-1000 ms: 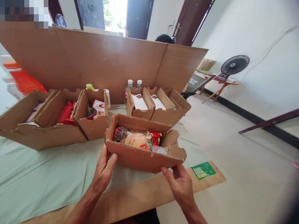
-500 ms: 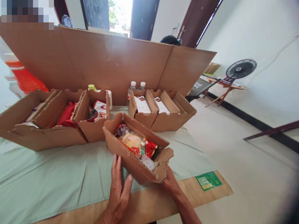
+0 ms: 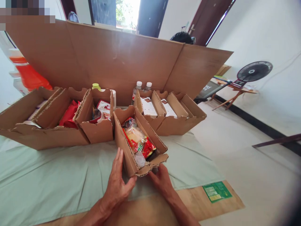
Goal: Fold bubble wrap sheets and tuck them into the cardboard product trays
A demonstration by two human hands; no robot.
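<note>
A narrow open cardboard box (image 3: 127, 149) sits at an angle in the middle, its far end in the gap between the other boxes. Inside lies a red and clear food packet (image 3: 139, 138), with a small clear plastic piece at the near end. My left hand (image 3: 121, 177) grips the box's left side near the front corner, fingers along the wall and thumb at the near end. At the near end's right, my right hand (image 3: 162, 180) holds the box from below, its fingertips partly hidden under the torn front flap (image 3: 156, 161).
Cardboard boxes with a red packet (image 3: 70, 114) and other packets stand at left; more boxes with white cartons (image 3: 148, 106) stand at right. Behind them are bottles (image 3: 138, 86) and a tall cardboard panel (image 3: 101, 56). A green cloth (image 3: 94, 175) covers the table. Someone's head shows beyond the panel.
The box has turned straighter and its far end has moved right and away, into the gap. My left hand has closed in on its near corner; my right hand shows more below the front.
</note>
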